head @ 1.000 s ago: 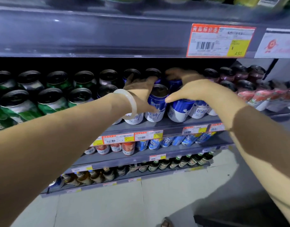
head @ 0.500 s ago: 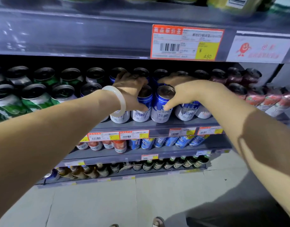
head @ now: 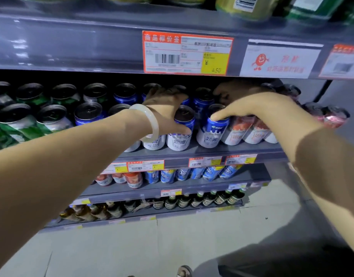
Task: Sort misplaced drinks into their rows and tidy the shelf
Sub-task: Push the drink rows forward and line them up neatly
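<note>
Two blue-and-white cans at the front edge of the shelf are under handling. The left blue can stands upright just behind the edge; the left hand is curled over its top and side, thumb low on the label, gripping it. The right blue can stands just beside it, tilted slightly; the right hand lies over it and the neighbouring red-and-white cans, thumb tip pressed on the blue can's shoulder. The right fingers reach back into shadow, so whether they grip anything cannot be told.

Judged step: blue cans are being closed up into their row, at the boundary where blue stock meets red. More blue cans run behind and toward the left end; green cans occupy the left end; dark-topped red cans sit at the right end.

Next move, as assessed: seat the right blue can upright against its neighbour, label outward, without knocking the red cans touching it. Risk: the tilted can may tip toward the edge if pushed high on its body.

Also noted: a pale bangle on the left wrist, a price tag on the shelf rail above, and lower shelves carrying cans and bottles.
</note>
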Motion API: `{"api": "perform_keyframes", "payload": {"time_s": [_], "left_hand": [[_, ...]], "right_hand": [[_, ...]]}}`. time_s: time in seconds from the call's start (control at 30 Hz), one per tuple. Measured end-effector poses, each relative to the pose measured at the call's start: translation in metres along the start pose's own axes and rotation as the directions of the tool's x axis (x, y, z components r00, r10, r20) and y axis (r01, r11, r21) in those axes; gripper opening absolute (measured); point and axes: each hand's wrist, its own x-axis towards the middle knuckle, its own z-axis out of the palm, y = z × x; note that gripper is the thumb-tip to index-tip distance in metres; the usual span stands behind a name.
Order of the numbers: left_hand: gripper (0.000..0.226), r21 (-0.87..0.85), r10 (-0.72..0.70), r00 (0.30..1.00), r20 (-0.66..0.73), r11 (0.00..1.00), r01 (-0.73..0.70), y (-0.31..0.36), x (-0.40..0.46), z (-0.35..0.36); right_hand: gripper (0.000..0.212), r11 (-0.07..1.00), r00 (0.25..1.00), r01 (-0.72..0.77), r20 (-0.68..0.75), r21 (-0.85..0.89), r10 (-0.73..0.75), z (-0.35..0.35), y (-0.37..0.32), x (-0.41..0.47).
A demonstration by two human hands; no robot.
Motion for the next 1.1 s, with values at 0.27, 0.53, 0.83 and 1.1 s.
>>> {"api": "perform_keyframes", "payload": {"time_s": [0.27,0.53,0.83,1.1], "left_hand": [[0.068,-0.002,-0.091,0.986,0.140,0.996,0.092,0.019,0.016,0.011],[0.075,0.037,-0.056,0.995,0.082,0.998,0.054,0.033,0.021,0.008],[0.058,-0.078,0.075,0.997,-0.002,0.994,-0.075,0.110,0.082,0.025],[0.036,-0.041,0.021,0.988,0.156,0.999,-0.014,0.124,0.100,0.033]], "right_hand": [[0.042,0.980,0.984,0.144,-0.082,-0.136,-0.156,0.029,0.015,0.017],[0.054,0.987,0.987,0.158,-0.003,0.031,-0.158,0.004,0.026,0.011],[0.050,0.991,1.000,0.006,-0.007,-0.134,-0.007,-0.023,0.117,-0.005],[0.043,0.989,0.996,0.043,-0.068,-0.141,-0.053,-0.013,0.125,0.013]]}}
